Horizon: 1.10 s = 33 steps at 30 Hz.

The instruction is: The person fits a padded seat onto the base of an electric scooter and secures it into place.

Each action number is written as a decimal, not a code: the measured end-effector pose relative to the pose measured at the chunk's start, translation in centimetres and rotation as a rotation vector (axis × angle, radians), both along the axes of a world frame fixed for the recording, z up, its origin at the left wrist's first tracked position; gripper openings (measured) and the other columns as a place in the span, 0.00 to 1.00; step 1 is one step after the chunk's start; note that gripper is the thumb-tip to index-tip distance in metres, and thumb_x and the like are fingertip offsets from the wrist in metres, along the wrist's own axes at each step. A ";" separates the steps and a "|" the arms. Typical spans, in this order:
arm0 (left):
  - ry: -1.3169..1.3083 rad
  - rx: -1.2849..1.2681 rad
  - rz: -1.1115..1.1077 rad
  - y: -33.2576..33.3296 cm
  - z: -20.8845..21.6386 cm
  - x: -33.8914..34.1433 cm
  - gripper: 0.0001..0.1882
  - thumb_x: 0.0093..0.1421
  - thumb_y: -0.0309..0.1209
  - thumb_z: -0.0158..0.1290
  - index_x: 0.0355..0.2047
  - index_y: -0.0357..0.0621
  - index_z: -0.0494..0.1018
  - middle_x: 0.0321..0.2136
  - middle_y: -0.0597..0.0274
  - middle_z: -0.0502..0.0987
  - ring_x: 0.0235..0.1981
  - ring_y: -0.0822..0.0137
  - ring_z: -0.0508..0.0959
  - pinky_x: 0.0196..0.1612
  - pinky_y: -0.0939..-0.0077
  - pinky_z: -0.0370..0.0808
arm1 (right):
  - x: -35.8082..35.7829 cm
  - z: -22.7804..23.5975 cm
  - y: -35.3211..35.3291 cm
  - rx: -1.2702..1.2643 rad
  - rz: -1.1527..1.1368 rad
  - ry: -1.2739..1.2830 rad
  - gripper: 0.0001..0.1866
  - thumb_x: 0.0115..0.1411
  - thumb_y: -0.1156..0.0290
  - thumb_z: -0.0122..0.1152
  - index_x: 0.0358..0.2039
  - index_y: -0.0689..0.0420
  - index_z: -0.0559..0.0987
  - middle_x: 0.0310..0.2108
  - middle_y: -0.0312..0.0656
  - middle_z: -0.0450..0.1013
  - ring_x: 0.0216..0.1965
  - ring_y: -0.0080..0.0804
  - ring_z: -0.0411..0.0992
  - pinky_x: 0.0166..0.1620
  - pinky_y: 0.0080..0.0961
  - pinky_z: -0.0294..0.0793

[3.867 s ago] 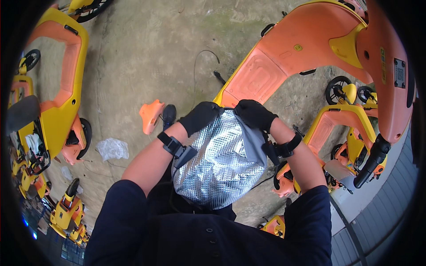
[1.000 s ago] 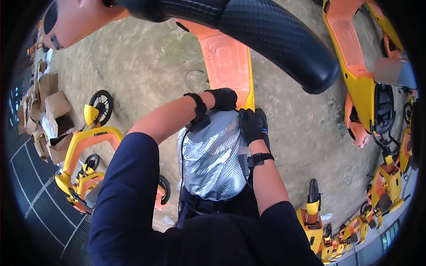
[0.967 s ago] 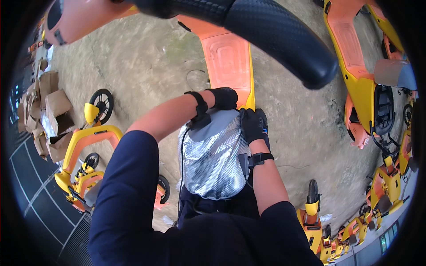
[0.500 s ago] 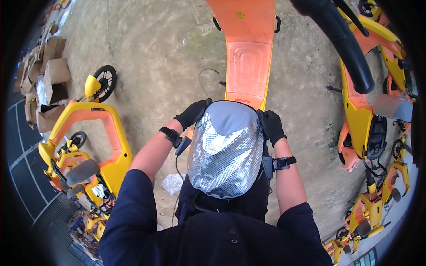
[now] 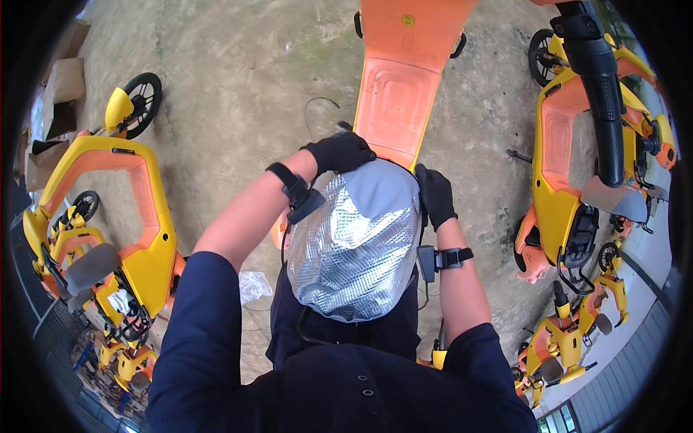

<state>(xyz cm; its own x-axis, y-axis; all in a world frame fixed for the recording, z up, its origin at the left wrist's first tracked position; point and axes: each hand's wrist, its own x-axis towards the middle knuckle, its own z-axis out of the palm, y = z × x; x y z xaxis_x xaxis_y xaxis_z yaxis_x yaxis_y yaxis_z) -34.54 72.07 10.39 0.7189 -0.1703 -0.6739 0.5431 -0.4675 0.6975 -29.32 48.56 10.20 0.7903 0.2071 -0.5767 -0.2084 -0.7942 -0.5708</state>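
Observation:
A silver foil seat cover point(image 5: 354, 252) with a smooth grey patch at its front lies over the seat of the scooter before me. My left hand point(image 5: 341, 153), in a black glove, is closed on the cover's front left edge, its fingers curled over the rim. On the opposite side my right hand point(image 5: 437, 198), also gloved in black, grips the front right edge; its fingertips are partly hidden against the side. Just ahead of the seat is the scooter's orange footboard point(image 5: 397, 101). Whatever lies under the cover is hidden.
Yellow and orange scooters stand to the left point(image 5: 151, 224) and right point(image 5: 556, 173). A black handlebar grip point(image 5: 606, 137) juts in at upper right. A crumpled clear plastic bag point(image 5: 254, 286) lies on the concrete floor point(image 5: 238, 94). Cardboard boxes point(image 5: 65, 86) stand at far left.
My left hand has moved from the cover's left side forward and inward onto its front edge. The right hand stays at the right edge. The whole view has shifted slightly.

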 end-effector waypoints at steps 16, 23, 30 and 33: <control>-0.078 -0.001 -0.307 0.6 -2.9 1.8 0.16 0.53 0.39 0.49 0.32 0.38 0.73 0.31 0.49 0.75 0.34 0.59 0.74 0.38 0.67 0.68 | 3.1 -0.7 3.8 0.046 0.517 0.205 0.12 0.51 0.64 0.51 0.25 0.60 0.77 0.27 0.52 0.73 0.29 0.43 0.72 0.34 0.31 0.71; 0.032 -0.131 -0.280 0.1 -1.5 2.5 0.23 0.57 0.46 0.41 0.37 0.39 0.72 0.38 0.48 0.74 0.38 0.54 0.74 0.42 0.67 0.68 | 3.8 -4.0 3.7 0.068 0.794 0.042 0.14 0.54 0.63 0.48 0.28 0.63 0.74 0.28 0.56 0.71 0.34 0.50 0.70 0.40 0.37 0.68; -0.228 -0.017 -0.519 -0.1 -3.7 2.6 0.20 0.52 0.44 0.45 0.28 0.37 0.75 0.29 0.44 0.74 0.32 0.49 0.74 0.36 0.63 0.70 | 4.0 -0.4 6.6 -0.013 0.711 0.154 0.15 0.53 0.65 0.50 0.35 0.64 0.72 0.31 0.57 0.71 0.37 0.52 0.69 0.41 0.37 0.68; -0.285 0.113 -0.689 -0.4 -4.4 3.3 0.15 0.53 0.38 0.43 0.24 0.38 0.72 0.25 0.47 0.73 0.29 0.51 0.73 0.35 0.65 0.69 | 3.4 -0.2 5.9 0.061 0.542 0.092 0.17 0.53 0.66 0.50 0.40 0.64 0.71 0.32 0.57 0.71 0.37 0.52 0.69 0.42 0.36 0.68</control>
<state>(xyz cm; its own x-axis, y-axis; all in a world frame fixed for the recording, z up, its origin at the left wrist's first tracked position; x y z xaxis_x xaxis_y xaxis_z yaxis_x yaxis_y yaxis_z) -31.24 71.63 6.03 0.6244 -0.5850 -0.5175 -0.0925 -0.7133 0.6947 -25.96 54.46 10.01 0.5086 0.6051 -0.6126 0.1697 -0.7679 -0.6177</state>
